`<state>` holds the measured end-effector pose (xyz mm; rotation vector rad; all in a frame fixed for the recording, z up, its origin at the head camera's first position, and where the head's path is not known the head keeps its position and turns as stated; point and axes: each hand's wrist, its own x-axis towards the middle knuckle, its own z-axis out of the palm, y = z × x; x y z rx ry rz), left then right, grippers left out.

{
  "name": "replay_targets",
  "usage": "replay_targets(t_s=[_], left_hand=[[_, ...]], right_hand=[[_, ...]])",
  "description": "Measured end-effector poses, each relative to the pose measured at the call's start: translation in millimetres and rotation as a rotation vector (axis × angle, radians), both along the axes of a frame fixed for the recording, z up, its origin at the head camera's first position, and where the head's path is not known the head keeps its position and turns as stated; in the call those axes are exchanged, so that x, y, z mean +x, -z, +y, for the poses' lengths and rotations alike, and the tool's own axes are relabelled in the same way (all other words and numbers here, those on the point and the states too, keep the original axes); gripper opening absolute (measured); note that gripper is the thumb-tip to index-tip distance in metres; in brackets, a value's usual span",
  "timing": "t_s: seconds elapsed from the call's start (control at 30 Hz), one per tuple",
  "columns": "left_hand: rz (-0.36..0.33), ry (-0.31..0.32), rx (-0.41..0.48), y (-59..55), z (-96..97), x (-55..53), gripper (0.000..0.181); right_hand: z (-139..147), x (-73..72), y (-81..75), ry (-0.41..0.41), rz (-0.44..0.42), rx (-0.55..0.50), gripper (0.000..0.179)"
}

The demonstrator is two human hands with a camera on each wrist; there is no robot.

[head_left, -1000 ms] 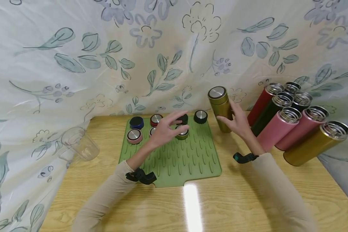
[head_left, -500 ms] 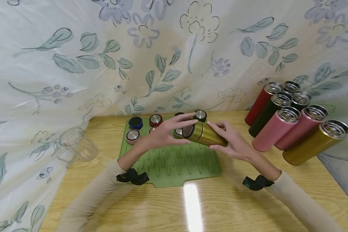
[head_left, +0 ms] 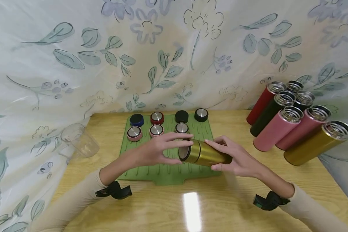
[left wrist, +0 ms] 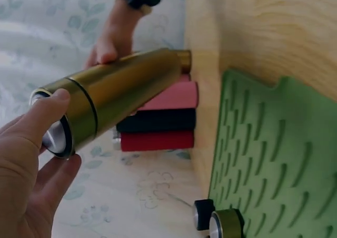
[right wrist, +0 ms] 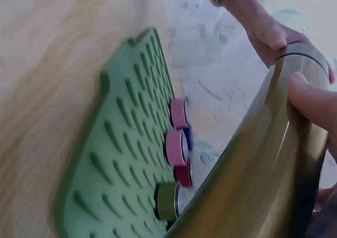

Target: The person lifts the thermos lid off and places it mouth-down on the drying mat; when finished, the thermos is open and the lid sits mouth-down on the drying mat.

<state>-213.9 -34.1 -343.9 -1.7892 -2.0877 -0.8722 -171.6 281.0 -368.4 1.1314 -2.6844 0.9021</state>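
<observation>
A gold thermos bottle (head_left: 213, 154) is held tilted over the green ribbed mat (head_left: 150, 172), its lidded end toward the left. My right hand (head_left: 239, 159) grips its lower body, thumb on one side and fingers on the other. At the other end, my left hand (head_left: 158, 149) pinches the gold lid (left wrist: 83, 109) between thumb and fingers, as the left wrist view shows. A dark line marks the seam between lid and body. The lid's silver top (left wrist: 55, 136) is partly hidden by the left hand.
Several loose lids, such as a blue lid (head_left: 137, 120), a pink lid (head_left: 134, 133) and a gold lid (head_left: 181, 128), sit on the mat's far part. Several lidless bottles, including a pink bottle (head_left: 275, 130), stand at right. A clear mug (head_left: 85, 143) stands at left.
My right hand has lifted the gold bottle from the table, tipped it leftward and brought it nearer over the mat. My left hand has met it and taken hold of its lid.
</observation>
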Motion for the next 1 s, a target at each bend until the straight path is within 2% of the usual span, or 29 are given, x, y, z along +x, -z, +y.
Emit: replay_targets(t_s=[0.1, 0.23, 0.4, 0.5, 0.6, 0.7, 0.87, 0.93, 1.0], left_hand=[[0.085, -0.012, -0.003, -2.4, -4.2, 4.9, 0.058], [0.157, -0.014, 0.013, -4.1, -8.0, 8.6, 0.057], [0.18, -0.02, 0.044, -2.8, -11.5, 11.6, 0.062], [0.173, -0.035, 0.088, 1.5, -12.0, 11.5, 0.063], [0.104, -0.06, 0.171, 6.8, -10.9, 10.6, 0.065], [-0.014, -0.092, 0.223, 9.5, -8.8, 11.9, 0.064], [-0.217, -0.147, 0.173, 6.3, -6.6, 20.7, 0.063], [-0.325, -0.139, 0.144, 3.9, -6.5, 24.3, 0.07], [-0.401, -0.122, 0.119, 1.8, -7.2, 27.3, 0.075]], right_hand=[[-4, 5.1, -4.4, -0.007, -0.014, 0.007, 0.08], [-9, 10.5, -10.3, -0.023, -0.025, 0.014, 0.078], [-14, 18.0, -12.8, -0.025, -0.039, 0.006, 0.075], [-18, 23.2, -12.1, -0.009, 0.025, 0.009, 0.076], [-22, 26.3, -12.8, 0.022, 0.115, 0.012, 0.077], [-24, 27.1, -14.7, 0.045, 0.162, 0.006, 0.078], [-23, 29.0, -15.4, 0.058, 0.141, -0.002, 0.079], [-22, 29.9, -14.9, 0.067, 0.114, -0.014, 0.079], [-21, 30.6, -15.0, 0.079, 0.086, -0.029, 0.08]])
